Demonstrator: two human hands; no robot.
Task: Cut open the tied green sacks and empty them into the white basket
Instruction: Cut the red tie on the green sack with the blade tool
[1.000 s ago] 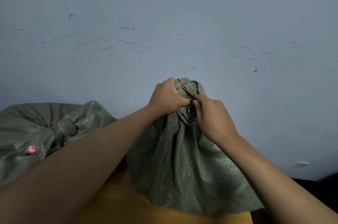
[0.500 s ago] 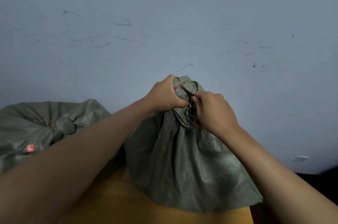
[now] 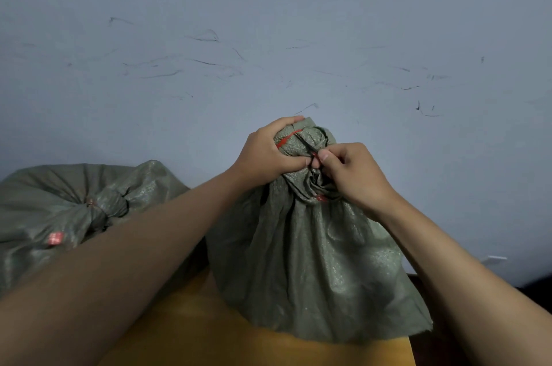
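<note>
Woven plastic sack point(image 3: 310, 261), faint sheen; smooth wooden table point(image 3: 209, 332); matt wall point(image 3: 268, 7)

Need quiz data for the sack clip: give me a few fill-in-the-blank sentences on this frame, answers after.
1. Both hands work at the bunched neck of the sack that stands on the ____ table.
2. The left hand grips the sack's ____.
3. A second sack, its top ____, lies to the left.
4. The streak on the gathered cloth by the left hand is ____.

Missing words: yellow; neck; knotted; red
</note>
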